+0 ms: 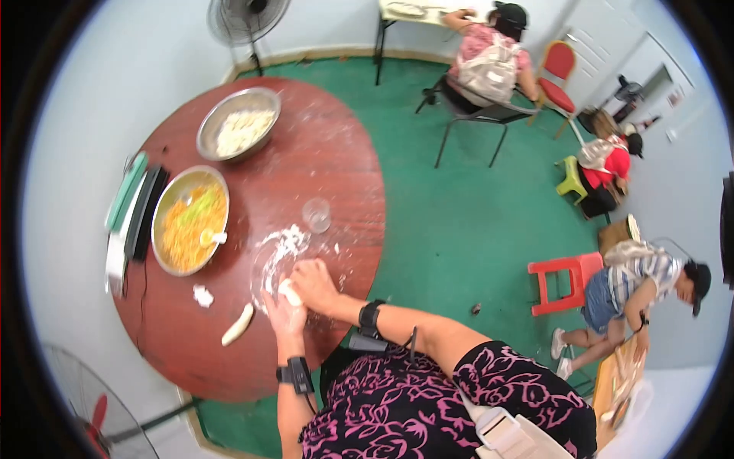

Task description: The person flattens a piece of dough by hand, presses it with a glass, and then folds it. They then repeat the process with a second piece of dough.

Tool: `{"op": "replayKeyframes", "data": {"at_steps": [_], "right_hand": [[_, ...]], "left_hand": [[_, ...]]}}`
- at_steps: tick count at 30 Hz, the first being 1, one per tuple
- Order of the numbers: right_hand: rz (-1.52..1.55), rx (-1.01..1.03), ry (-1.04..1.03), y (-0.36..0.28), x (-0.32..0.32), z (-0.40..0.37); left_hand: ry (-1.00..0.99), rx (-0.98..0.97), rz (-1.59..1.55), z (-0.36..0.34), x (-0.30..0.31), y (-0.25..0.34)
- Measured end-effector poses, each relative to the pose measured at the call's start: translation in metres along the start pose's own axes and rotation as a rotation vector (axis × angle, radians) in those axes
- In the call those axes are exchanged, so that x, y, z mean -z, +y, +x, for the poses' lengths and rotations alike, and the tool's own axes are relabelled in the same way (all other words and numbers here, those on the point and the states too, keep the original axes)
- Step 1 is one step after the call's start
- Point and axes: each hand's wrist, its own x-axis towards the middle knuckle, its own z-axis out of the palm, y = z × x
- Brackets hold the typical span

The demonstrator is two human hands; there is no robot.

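My left hand [286, 317] is near the front of the round red-brown table [329, 145], holding a small white lump of dough [289, 291]. Curled over the same lump from the right is my right hand [314, 285]; its fingers partly hide the dough. Just beyond both hands lies a patch of white flour [284, 246]. A clear round cup [316, 215] stands past the flour. To the left rests a pale dough roll [238, 324], with a small white scrap [202, 296] farther left.
A metal bowl of shredded orange and green filling [191, 222] holds a white spoon [212, 238]. Another metal bowl [238, 122] contains pale pieces. Fans [248, 19] stand beyond the table and at lower left. Several people work around the room; a red stool [562, 281] is at right.
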Motion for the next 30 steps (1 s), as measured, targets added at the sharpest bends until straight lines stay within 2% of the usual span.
{"op": "replayKeyframes", "data": {"at_steps": [1, 2, 4, 6, 9, 10, 12, 13, 14, 15, 16, 17, 18, 20, 22, 23, 26, 27, 30], "right_hand": [[0.052, -0.036, 0.127, -0.004, 0.003, -0.002], [0.105, -0.075, 0.241, -0.011, 0.005, -0.008], [0.052, -0.004, 0.144, -0.020, 0.011, -0.011], [0.135, 0.145, 0.126, -0.027, 0.016, -0.015], [0.321, 0.077, -0.272, -0.027, 0.011, -0.025], [0.331, 0.023, -0.256, -0.023, 0.010, -0.024], [0.365, -0.076, -0.239, -0.020, 0.008, -0.023], [0.418, -0.137, -0.284, -0.022, 0.046, -0.016], [0.465, -0.182, -0.177, -0.011, 0.028, -0.014], [0.585, -0.351, 0.049, -0.008, 0.018, -0.016], [0.474, -0.396, 0.222, -0.009, 0.005, -0.021], [0.844, -0.612, 0.029, 0.007, -0.041, -0.019], [1.413, -0.766, -0.402, 0.023, -0.048, -0.018], [1.784, -1.018, -0.492, 0.005, -0.005, -0.021], [1.761, -0.929, -0.472, 0.000, -0.008, -0.021], [1.640, -0.968, -0.399, -0.004, -0.003, -0.023], [1.508, -0.903, -0.343, -0.001, -0.034, -0.028], [1.482, -0.856, -0.302, -0.009, -0.024, -0.025], [1.390, -0.787, -0.329, -0.014, -0.018, -0.020]], "left_hand": [[0.061, -0.055, 0.328, 0.001, -0.012, -0.010], [0.225, -0.060, 0.408, 0.001, -0.001, -0.008], [0.484, -0.045, 0.524, -0.004, 0.015, -0.006], [0.412, -0.052, 0.500, -0.010, 0.020, -0.008], [0.193, -0.099, 0.433, -0.010, 0.017, -0.017], [0.140, -0.111, 0.426, -0.008, 0.014, -0.019], [0.137, -0.134, 0.456, -0.004, 0.011, -0.020], [0.272, -0.129, 0.542, -0.003, 0.011, -0.015], [0.408, -0.113, 0.621, -0.004, 0.010, -0.011], [0.472, -0.190, 0.658, -0.007, 0.008, -0.012], [0.546, -0.278, 0.693, -0.007, 0.005, -0.016], [0.493, -0.292, 0.787, -0.010, 0.005, -0.012], [0.465, -0.342, 0.825, -0.013, -0.013, -0.019], [0.623, -0.289, 1.180, -0.017, -0.033, -0.022], [0.653, -0.504, 1.383, -0.023, -0.043, -0.025], [0.762, -0.532, 1.620, -0.028, -0.051, -0.024], [0.733, -0.546, 1.533, -0.035, -0.036, -0.015], [0.717, -0.572, 1.495, -0.035, -0.024, -0.009], [0.680, -0.367, 1.178, -0.043, -0.011, 0.003]]}}
